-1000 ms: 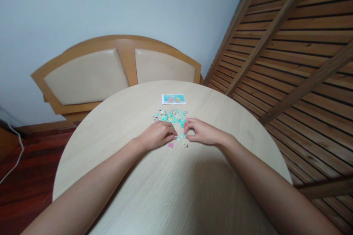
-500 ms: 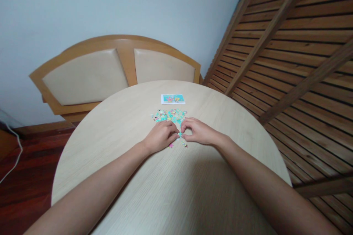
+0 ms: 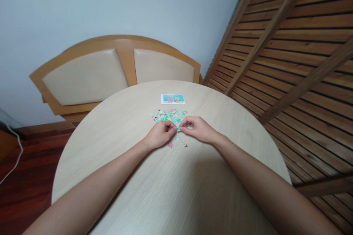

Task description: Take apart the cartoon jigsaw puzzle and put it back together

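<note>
Between your left hand (image 3: 160, 134) and right hand (image 3: 200, 129): teal puzzle piece (image 3: 178, 129), pinched by both, left and right edges. Neither nearer; long axis unclear.

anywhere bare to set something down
Bare table lies left of the puzzle heap, right of the picture card, and nearer the person than the pink piece. Crowded: the heap, and around the turquoise piece between left hand and right hand.

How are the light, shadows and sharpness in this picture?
Head view: soft light, a broad shadow over the near part of the table; head view: puzzle pieces blurry, fine detail lost; head view: slatted wooden panel looks skewed, perhaps by wide-angle distortion.
</note>
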`<move>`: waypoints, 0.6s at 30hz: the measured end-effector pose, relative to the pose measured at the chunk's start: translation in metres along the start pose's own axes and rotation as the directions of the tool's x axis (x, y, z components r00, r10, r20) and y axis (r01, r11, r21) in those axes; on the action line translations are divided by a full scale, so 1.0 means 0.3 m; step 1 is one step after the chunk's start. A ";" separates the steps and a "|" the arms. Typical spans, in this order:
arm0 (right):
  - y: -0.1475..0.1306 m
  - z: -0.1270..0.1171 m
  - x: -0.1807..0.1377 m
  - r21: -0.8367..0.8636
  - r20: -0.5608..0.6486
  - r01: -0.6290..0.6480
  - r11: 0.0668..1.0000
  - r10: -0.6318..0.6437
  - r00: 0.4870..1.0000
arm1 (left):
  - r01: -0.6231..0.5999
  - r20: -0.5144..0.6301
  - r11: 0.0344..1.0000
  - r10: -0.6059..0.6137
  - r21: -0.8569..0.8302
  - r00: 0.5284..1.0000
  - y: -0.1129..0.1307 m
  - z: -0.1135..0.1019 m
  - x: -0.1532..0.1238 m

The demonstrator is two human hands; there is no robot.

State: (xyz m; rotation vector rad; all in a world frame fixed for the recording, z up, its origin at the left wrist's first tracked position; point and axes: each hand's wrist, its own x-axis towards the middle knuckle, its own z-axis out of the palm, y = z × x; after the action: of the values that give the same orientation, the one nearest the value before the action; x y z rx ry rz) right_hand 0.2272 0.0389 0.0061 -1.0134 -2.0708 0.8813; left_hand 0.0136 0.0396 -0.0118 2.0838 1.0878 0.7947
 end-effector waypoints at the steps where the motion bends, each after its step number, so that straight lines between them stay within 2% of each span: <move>1: 0.003 0.003 0.000 0.030 0.000 -0.011 0.999 0.011 1.000 | 0.007 -0.001 1.000 -0.007 -0.016 1.000 0.000 -0.003 0.001; 5: 0.013 0.009 0.002 0.121 0.027 -0.024 0.992 0.021 0.999 | 0.024 -0.005 0.997 -0.025 -0.067 1.000 0.002 -0.008 0.004; 14: 0.013 0.009 -0.001 0.147 0.104 -0.012 0.989 -0.003 0.995 | 0.017 -0.034 0.980 -0.024 -0.199 0.999 0.014 -0.010 0.009; 18: 0.008 0.009 -0.001 0.146 0.082 -0.012 0.989 0.000 0.997 | 0.022 -0.057 0.963 -0.038 -0.269 0.998 0.009 -0.006 0.013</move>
State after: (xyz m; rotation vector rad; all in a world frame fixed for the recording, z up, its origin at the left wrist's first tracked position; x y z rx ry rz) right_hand 0.2262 0.0391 0.0027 -0.9190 -2.0368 1.0775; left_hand 0.0153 0.0421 -0.0078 1.8224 0.9815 0.9416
